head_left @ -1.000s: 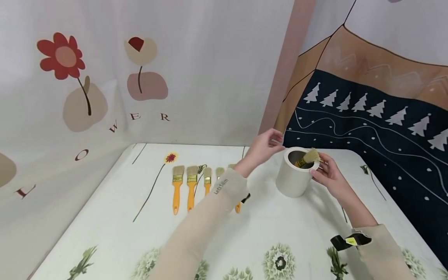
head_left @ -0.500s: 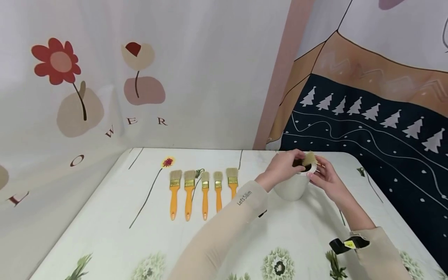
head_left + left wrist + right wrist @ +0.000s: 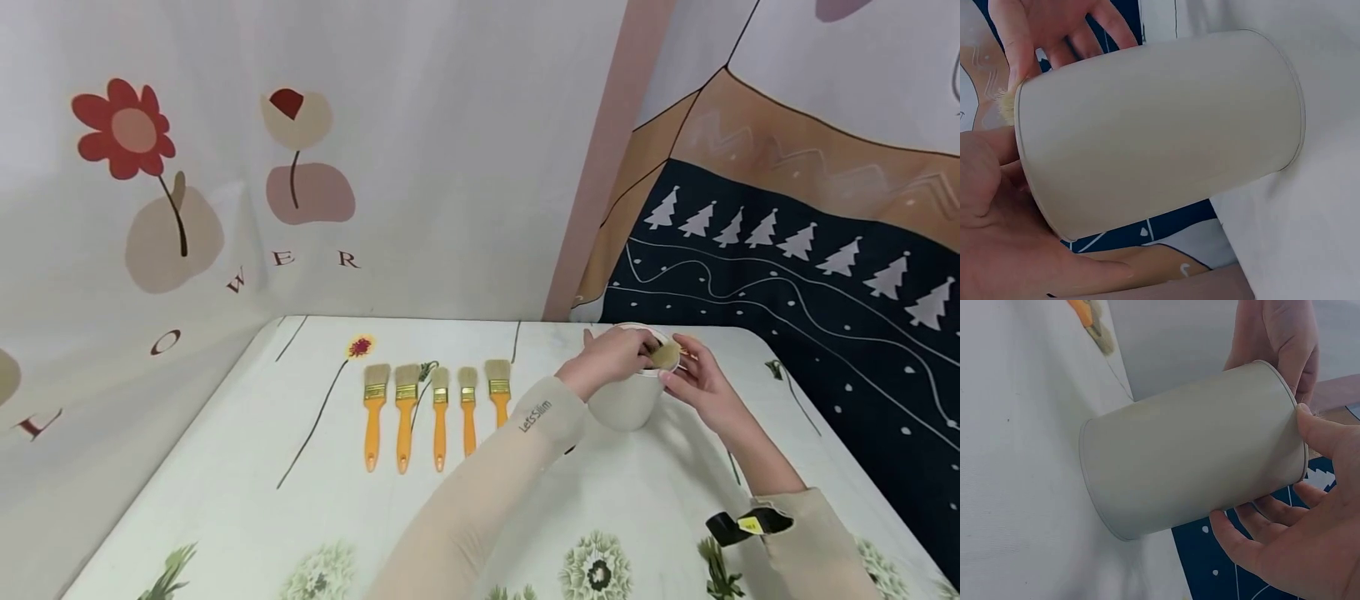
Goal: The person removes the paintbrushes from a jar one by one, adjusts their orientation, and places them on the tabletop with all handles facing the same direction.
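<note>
A white cylindrical container stands upright at the right rear of the table. My right hand grips its rim and side from the right; in the right wrist view the thumb lies at the rim and the fingers along the side wall. My left hand reaches over the left of the rim, fingertips inside the mouth. In the left wrist view, one straight finger of it stays outside the wall. Pale bristles of a paintbrush show at the opening beside the left fingertips. Whether those fingertips pinch anything is hidden.
Several orange-handled paintbrushes lie in a row, bristles away from me, left of the container. My left forearm covers part of the right-hand ones. A white flower-print cloth covers the table; printed curtains hang behind and to the right.
My left hand has moved from left of the container to over its mouth, fingertips going inside. The brush bristles sit lower in the opening. My right hand keeps its place at the rim.
</note>
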